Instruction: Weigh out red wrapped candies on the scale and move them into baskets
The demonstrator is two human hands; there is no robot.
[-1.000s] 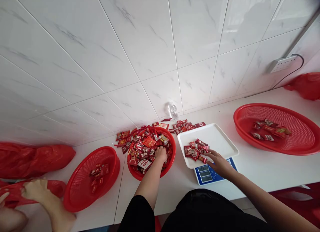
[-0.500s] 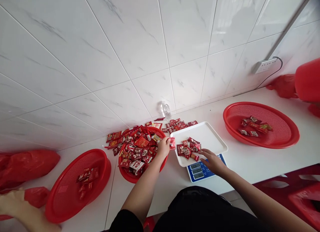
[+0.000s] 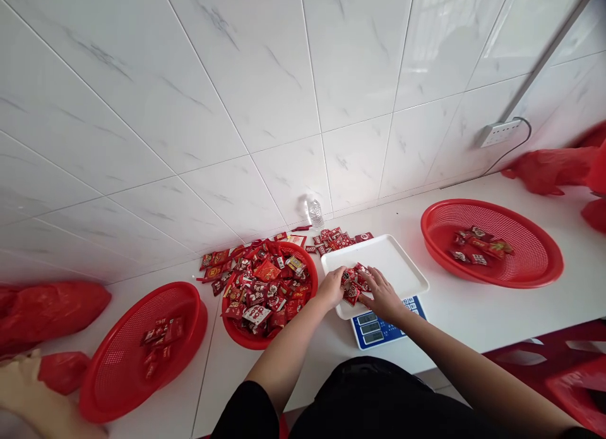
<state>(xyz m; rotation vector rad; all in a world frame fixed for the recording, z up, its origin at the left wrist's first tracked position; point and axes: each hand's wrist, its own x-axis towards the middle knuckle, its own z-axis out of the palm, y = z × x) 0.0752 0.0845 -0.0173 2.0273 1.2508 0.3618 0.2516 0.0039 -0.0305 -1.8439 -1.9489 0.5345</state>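
My left hand [image 3: 332,288] and my right hand [image 3: 382,297] press from both sides on a bunch of small red snack packets [image 3: 351,288]. The left fingers are curled against the near-left packets. My right fingers are closed over the packets' right side and hide part of them. Beneath lies a white tray [image 3: 402,262] on top of a blue and white digital scale [image 3: 386,328]. Left of the tray stands a red basket [image 3: 227,328] heaped with similar packets.
Loose packets [image 3: 336,238] and a clear plastic bottle [image 3: 314,213] are by the wall. A red basket [image 3: 544,262] on the right and another red basket [image 3: 113,357] on the left hold several packets. At far left, another person's hand [image 3: 21,379] is by a red bag [image 3: 64,371].
My left hand has moved right from the heaped basket's edge onto the tray with a red packet. My right hand has moved slightly left, and the packets are now gathered between both hands.
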